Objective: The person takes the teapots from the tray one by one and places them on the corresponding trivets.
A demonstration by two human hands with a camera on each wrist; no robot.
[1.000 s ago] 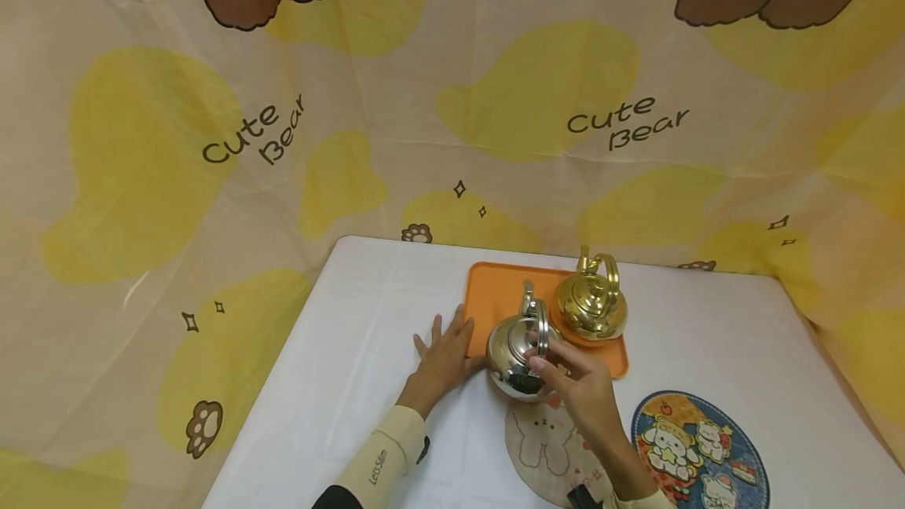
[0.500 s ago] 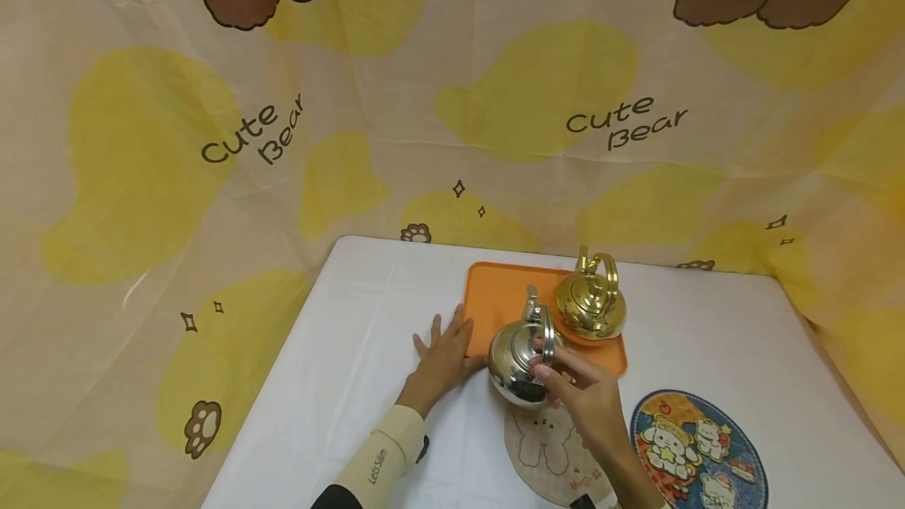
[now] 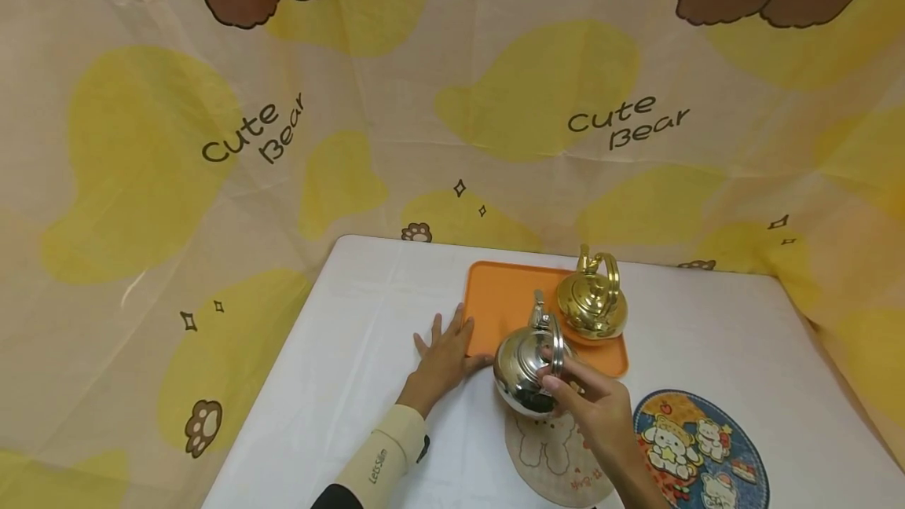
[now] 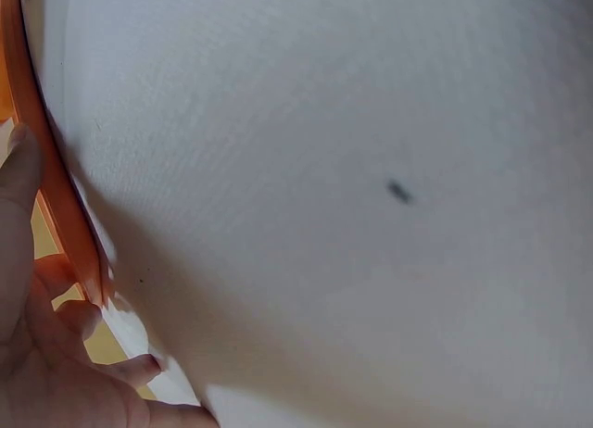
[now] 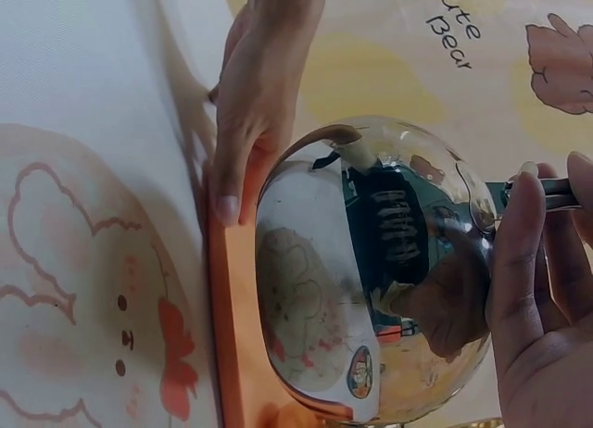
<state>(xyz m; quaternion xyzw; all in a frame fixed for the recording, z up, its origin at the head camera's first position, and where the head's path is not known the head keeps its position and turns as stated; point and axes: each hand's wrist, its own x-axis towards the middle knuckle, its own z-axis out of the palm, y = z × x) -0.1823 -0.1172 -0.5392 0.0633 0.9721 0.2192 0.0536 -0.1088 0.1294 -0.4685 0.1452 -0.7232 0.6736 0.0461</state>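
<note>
Blue round mat (image 3: 701, 450), yellow-patched backdrop (image 3: 424, 116)

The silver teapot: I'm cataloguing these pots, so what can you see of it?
The silver teapot looks metal: a round, mirror-bright body, ringed lid, spout aimed away from the person and arched handle, gripped by the right hand. It looks roughly upright. In the head view it overlaps the near edge of the orange tray and the round bunny mat; whether it is lifted cannot be told. Its side reflects the mat in the right wrist view.
</note>
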